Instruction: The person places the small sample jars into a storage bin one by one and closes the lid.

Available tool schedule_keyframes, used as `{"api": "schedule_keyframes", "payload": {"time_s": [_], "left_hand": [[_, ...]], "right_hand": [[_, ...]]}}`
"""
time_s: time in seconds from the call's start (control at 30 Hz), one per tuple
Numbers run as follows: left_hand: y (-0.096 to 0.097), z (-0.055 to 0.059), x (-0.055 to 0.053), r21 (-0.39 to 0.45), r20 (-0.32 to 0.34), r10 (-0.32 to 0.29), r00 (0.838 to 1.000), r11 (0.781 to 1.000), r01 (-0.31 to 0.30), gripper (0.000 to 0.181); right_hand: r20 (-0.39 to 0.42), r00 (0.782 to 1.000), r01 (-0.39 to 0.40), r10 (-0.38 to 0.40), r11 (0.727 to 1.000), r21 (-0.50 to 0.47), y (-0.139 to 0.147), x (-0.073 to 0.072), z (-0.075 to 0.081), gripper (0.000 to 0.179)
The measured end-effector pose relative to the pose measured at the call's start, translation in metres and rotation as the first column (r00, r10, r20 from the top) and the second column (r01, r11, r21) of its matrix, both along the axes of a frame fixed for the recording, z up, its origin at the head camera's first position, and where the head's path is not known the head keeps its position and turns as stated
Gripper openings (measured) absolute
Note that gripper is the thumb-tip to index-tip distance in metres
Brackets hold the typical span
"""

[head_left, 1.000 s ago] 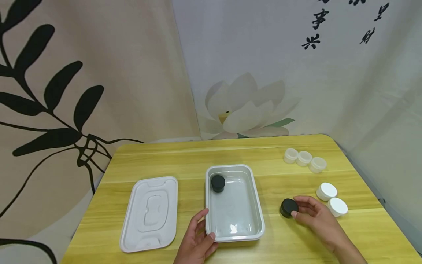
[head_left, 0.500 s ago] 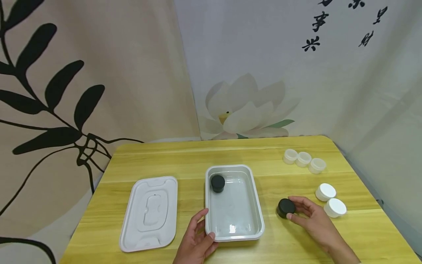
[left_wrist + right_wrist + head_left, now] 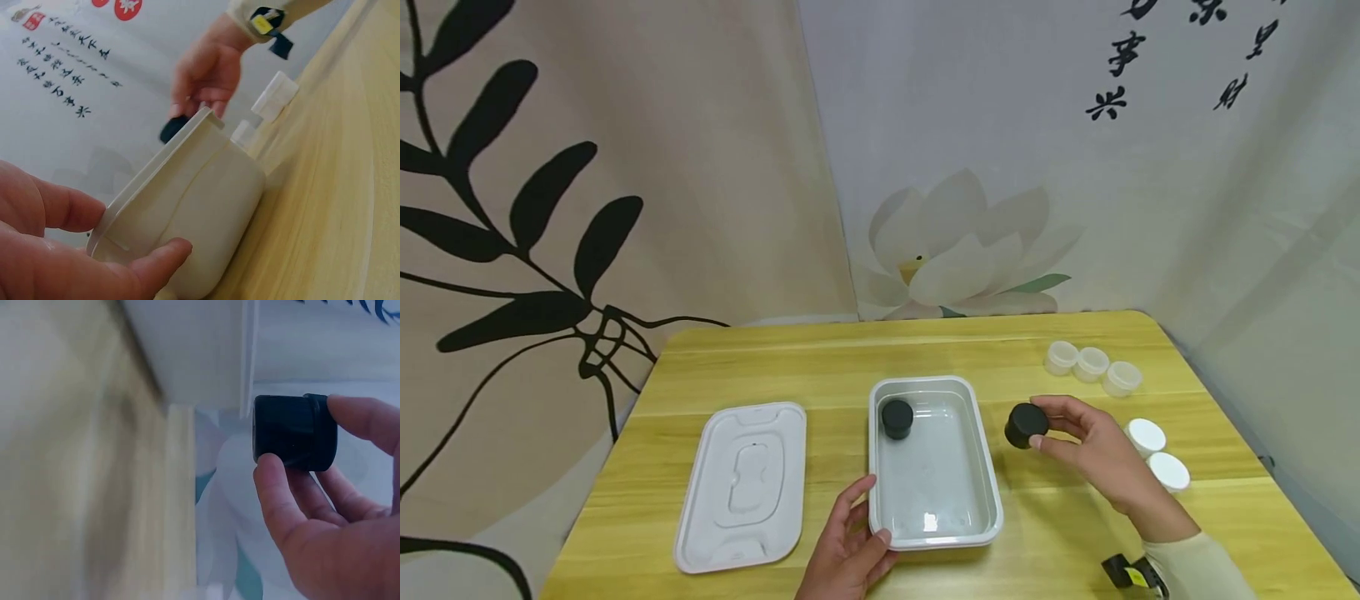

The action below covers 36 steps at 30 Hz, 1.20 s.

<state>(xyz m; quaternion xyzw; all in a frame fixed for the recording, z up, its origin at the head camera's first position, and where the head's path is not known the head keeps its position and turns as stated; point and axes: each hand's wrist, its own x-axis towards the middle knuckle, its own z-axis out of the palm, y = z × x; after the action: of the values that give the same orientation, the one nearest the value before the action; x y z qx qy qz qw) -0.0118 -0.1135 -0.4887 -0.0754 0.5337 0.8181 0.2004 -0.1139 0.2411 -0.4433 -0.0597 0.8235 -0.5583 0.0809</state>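
Head view shows us the black jar (image 3: 1026, 426) above the tabletop (image 3: 838, 375), just right of the white container (image 3: 936, 492) — we see the right hand (image 3: 1097, 454) pinching it between thumb and fingers. The left hand (image 3: 850, 546) grips the container's near left corner. Inside, a second black jar (image 3: 897, 419) stands by the left wall, toward the far end. Farther out, we find a white lid (image 3: 741, 487) lying to the left; rightward, two white jars (image 3: 1169, 472) beside the right hand — and three translucent jars (image 3: 1091, 364) lined up near the far right corner.
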Motion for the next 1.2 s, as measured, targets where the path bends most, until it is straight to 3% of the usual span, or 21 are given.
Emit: {"api": "schedule_keyframes", "payload": {"time_s": [0.2,0.33,0.57,0.77,1.2], "left_hand": [[0.001,-0.002,0.000,0.005,-0.013,0.003,1.000,1.000,-0.003,0.075],[0.001,-0.002,0.000,0.018,-0.015,0.011,1.000,1.000,-0.011,0.075],[-0.002,-0.004,0.001,0.043,-0.008,0.021,1.000,0.999,-0.021,0.075],[-0.003,-0.004,0.000,0.069,-0.015,0.001,1.000,0.998,0.000,0.072],[-0.004,-0.006,-0.001,0.096,-0.030,-0.013,0.999,0.995,0.016,0.071]], "right_hand": [[0.002,0.995,-0.101,0.101,0.993,-0.056,-0.028,-0.019,0.011,0.054],[0.009,0.986,-0.164,0.166,0.980,-0.110,-0.051,-0.029,0.012,0.052],[0.032,0.971,-0.232,0.237,0.966,-0.118,-0.088,-0.039,0.011,0.051],[0.029,0.956,-0.290,0.293,0.954,-0.083,-0.107,-0.040,0.005,0.050],[-0.008,0.943,-0.334,0.334,0.942,0.030,-0.134,-0.037,-0.005,0.050]]}}
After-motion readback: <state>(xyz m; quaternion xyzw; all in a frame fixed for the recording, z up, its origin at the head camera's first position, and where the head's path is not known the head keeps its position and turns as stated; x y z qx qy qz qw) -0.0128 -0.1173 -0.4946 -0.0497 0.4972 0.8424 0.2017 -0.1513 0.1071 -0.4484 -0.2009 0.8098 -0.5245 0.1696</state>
